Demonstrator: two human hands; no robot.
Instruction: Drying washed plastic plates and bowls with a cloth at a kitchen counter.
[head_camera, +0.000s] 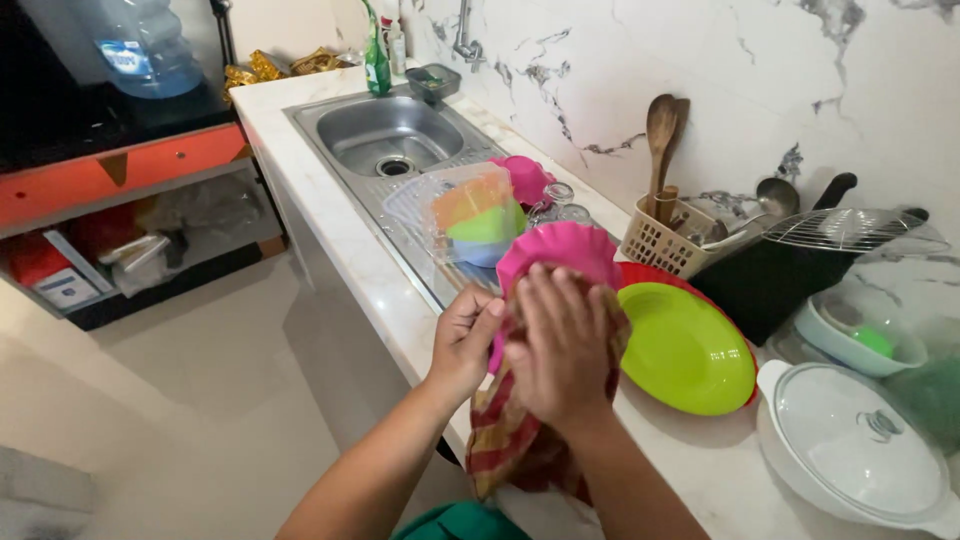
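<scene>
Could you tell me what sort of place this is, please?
Most likely a home kitchen: a steel sink is set in a marble-look counter, a basket of wooden spoons stands by the wall, and both hands rub a pink plate with a cloth.

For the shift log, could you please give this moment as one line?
left hand: holds pink plate | right hand: presses striped cloth on it | beside: green plate

A blue-and-white label (122, 58) wraps the water jug; a white-labelled red box (52, 280) sits on the low shelf.
</scene>
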